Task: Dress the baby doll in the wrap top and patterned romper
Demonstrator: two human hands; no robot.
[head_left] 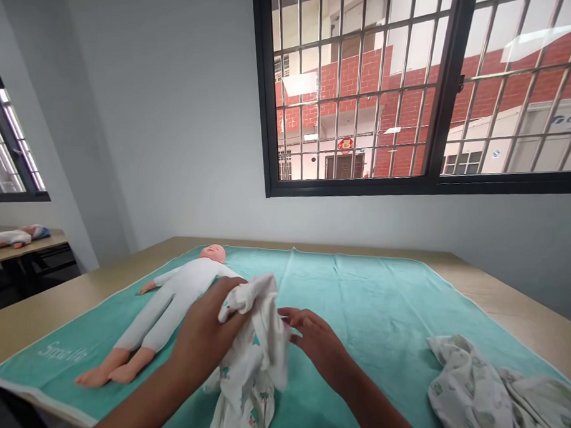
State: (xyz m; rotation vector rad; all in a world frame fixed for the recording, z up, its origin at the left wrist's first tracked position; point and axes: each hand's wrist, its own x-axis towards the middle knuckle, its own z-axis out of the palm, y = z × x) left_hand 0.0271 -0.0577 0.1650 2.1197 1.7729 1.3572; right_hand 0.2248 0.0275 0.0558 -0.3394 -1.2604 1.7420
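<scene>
My left hand (216, 324) is closed around a bunched white baby garment (257, 350) with small coloured prints, holding it up so that it hangs in folds. Just right of the cloth, my right hand (313, 340) has its fingers stretched out and apart; whether the fingertips touch the fabric I cannot tell. A baby doll (180, 291) in a white suit lies on its back beyond my left hand, its head at the far side and its bare feet towards me. Part of its right side is hidden behind my left hand.
A turquoise towel (357, 297) covers much of the wooden table (489, 277). More crumpled printed cloth (476, 395) lies at the near right. Behind stand a wall and a barred window (355, 91). Another table (36, 249) with a doll (8, 238) stands at the far left.
</scene>
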